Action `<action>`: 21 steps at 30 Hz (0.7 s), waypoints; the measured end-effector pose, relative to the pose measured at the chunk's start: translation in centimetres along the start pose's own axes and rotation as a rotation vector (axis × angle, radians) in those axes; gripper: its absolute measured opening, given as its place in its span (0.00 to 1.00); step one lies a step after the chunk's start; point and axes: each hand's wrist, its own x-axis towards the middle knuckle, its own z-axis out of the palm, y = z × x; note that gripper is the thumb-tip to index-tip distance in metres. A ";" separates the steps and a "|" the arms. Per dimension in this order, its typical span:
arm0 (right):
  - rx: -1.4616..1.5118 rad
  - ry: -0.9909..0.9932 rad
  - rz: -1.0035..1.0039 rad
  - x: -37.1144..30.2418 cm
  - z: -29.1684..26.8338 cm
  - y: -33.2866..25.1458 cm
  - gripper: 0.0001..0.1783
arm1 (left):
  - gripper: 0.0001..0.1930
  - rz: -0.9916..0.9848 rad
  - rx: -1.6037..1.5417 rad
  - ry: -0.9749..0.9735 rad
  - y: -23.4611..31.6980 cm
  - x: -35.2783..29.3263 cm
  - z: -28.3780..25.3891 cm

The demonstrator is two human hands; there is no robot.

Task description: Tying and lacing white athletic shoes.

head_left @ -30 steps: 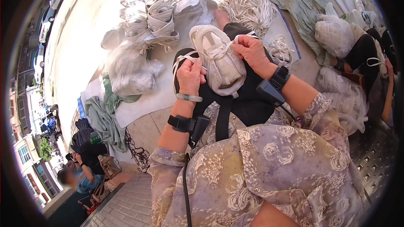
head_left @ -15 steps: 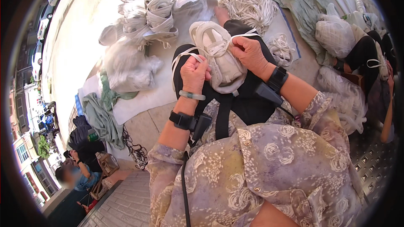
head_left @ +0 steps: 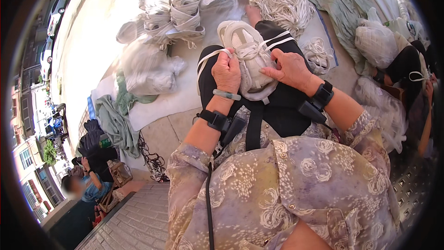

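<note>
pale sneaker [head_left: 257, 73] with mesh panels [head_left: 241, 41], white laces [head_left: 251, 53] trailing sideways

Outdoor roadside work spot, sunlit. Indicated by cars [head_left: 56, 14] and building fronts [head_left: 27, 157] at far left, brick paving [head_left: 134, 217] at near left. Materials kept on the ground: white sheet [head_left: 150, 111] spread out, white laces [head_left: 282, 7] heaped at the far side, plastic bags [head_left: 377, 44] stacked at right. Other people [head_left: 97, 190] seen left and right. Shoe [head_left: 252, 67] being laced on the lap.
</note>
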 end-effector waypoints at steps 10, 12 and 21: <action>0.213 -0.002 0.233 0.5 1.3 0.4 0.16 | 0.11 0.268 0.342 -0.101 1.0 1.2 0.2; 0.290 -0.032 0.304 0.9 1.5 0.2 0.16 | 0.10 0.254 0.325 -0.105 0.7 2.3 0.3; 0.017 0.012 0.089 1.1 0.8 -1.4 0.19 | 0.13 0.024 0.303 -0.064 2.0 0.9 -2.1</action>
